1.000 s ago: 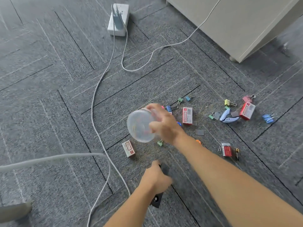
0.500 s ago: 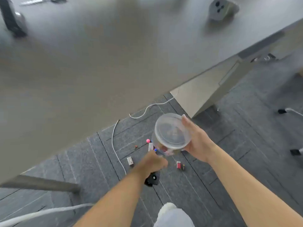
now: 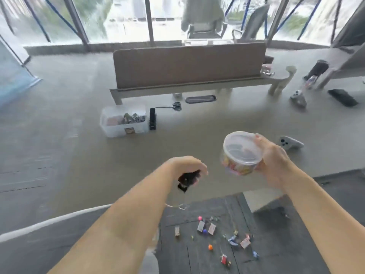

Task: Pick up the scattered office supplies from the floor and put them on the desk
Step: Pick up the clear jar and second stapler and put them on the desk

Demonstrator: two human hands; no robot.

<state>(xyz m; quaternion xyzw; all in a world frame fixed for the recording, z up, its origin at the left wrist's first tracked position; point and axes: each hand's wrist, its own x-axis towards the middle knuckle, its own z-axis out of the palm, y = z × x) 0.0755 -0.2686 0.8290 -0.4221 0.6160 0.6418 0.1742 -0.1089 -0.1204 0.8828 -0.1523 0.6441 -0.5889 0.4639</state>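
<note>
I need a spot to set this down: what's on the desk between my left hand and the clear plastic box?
Nothing: the head view shows bare desk between the left hand, gripping a black object, and the clear plastic box.

Bright daylight from blown-out windows (image 3: 128, 16); motion blur, wide-angle edge bending.

Box (image 3: 123, 123) on desk (image 3: 79, 155); scissors (image 3: 171, 106) behind-right of it; scattered supplies (image 3: 200, 227) on floor (image 3: 276, 244) before desk.

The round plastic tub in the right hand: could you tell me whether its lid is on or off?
On. A clear lid sits flat across the tub, which the right hand grips.
</note>
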